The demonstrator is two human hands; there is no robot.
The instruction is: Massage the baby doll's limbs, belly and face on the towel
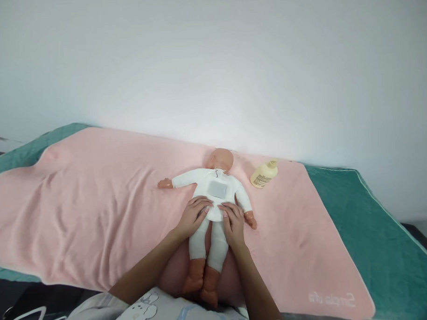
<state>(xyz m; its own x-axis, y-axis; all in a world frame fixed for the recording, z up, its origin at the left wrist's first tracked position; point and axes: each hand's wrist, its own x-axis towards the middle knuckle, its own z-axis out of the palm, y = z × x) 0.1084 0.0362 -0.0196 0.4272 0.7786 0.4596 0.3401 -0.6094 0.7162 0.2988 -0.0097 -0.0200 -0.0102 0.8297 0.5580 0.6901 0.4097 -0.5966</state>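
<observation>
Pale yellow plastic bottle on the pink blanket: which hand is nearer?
Right. The right hand rests on the white-bodied, tan-headed doll, below and left of the bottle in the picture; the left hand rests on the doll, farther left.

The hands (194, 215) (234, 220) partly hide the doll (215, 216), the bottle print (262, 179) too small to read

Soft diffuse light, wall (214, 85) brightest near centre, dimmer corners, gentle shadows creasing the pink blanket (131, 205)

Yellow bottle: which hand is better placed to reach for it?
Probably right: the right hand rests on the doll, on the side nearer the yellow bottle; the left hand is farther off.
</observation>
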